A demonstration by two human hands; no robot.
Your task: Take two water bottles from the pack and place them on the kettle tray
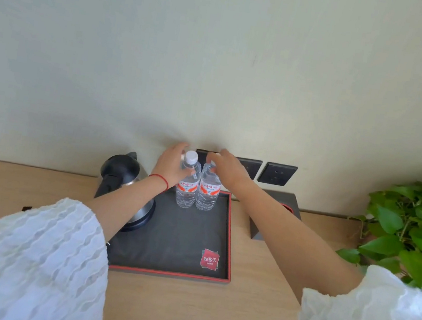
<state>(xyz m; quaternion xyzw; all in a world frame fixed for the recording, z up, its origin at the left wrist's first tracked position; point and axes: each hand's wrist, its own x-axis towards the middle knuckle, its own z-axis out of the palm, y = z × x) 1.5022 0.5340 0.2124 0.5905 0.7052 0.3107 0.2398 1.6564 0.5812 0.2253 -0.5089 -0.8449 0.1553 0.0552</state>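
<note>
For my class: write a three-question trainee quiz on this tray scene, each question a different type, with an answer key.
1. True or false: both water bottles stand upright on the tray.
2. What shares the tray with them? A) kettle B) plant C) cup
3. Fill in: the left hand wears a ____ string at the wrist.

Key: 1 true. 2 A, the kettle. 3 red. The right hand covers its bottle's cap.
</note>
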